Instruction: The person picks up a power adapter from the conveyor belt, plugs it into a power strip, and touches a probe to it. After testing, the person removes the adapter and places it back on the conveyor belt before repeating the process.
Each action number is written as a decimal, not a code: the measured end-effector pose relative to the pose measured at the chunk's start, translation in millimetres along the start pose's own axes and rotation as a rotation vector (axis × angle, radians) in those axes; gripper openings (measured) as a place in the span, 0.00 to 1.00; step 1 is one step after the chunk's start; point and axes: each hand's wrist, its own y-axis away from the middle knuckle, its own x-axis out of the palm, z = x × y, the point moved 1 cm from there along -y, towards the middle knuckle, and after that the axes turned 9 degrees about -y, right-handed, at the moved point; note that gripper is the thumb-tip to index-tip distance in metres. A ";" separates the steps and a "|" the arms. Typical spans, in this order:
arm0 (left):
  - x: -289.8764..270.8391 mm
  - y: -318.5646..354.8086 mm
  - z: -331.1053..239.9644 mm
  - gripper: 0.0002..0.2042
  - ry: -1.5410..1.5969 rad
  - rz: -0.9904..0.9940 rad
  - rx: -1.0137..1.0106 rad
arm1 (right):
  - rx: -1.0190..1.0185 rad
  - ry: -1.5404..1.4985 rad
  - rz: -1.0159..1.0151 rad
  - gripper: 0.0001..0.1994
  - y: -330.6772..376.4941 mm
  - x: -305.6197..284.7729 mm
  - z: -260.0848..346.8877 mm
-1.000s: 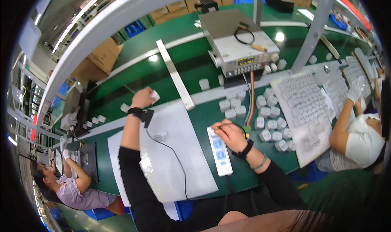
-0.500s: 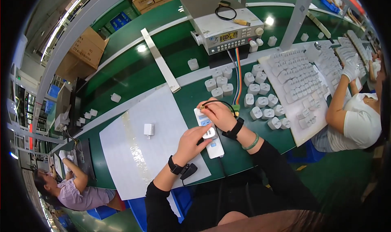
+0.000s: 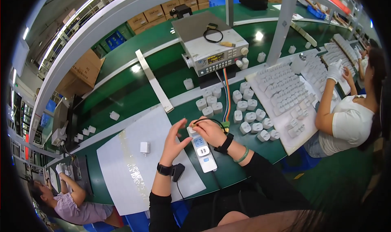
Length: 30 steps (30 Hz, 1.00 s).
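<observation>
One charger (image 3: 203, 151) sits plugged into the power strip (image 3: 209, 165) in the head view, presumably for power. Over the strip's far end, your right hand (image 3: 209, 132) pinches the black cable (image 3: 209, 118), probably to steady its tip; your left hand (image 3: 174, 145) spreads empty, just left. Loose chargers (image 3: 252, 105) stand beyond and right of it, likely for reach.

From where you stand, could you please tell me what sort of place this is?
Probably an electronics factory line: a test instrument with a lit screen, rows of white plug adapters, and a gloved co-worker at right.
</observation>
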 end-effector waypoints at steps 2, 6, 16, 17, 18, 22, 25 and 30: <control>14.9 -1.3 22.8 0.24 0.002 0.031 -0.014 | 0.069 0.009 0.015 0.09 -2.3 3.9 5.9; 32.4 -10.5 52.7 0.23 0.023 0.137 -0.080 | -0.033 -0.181 -0.047 0.08 -17.1 -2.6 29.6; 34.3 -11.2 58.3 0.21 0.271 0.226 -0.121 | 0.171 -0.149 0.133 0.06 37.1 -21.2 58.1; 34.6 -9.1 60.9 0.21 0.271 0.224 -0.121 | 0.214 -0.140 0.149 0.06 40.4 -18.5 60.6; 34.6 -6.5 65.6 0.21 0.265 0.209 -0.123 | 0.254 -0.134 0.165 0.06 43.4 -15.2 62.4; 31.7 -15.0 57.2 0.23 0.351 0.067 -0.077 | 0.142 0.018 0.155 0.07 50.3 -8.1 57.0; 11.7 -49.7 31.5 0.24 0.562 -0.111 0.038 | 0.127 0.022 0.173 0.07 48.7 -15.7 52.2; -27.0 -163.7 28.1 0.22 -0.513 -0.230 0.168 | 0.234 0.026 0.204 0.09 62.2 -22.6 43.1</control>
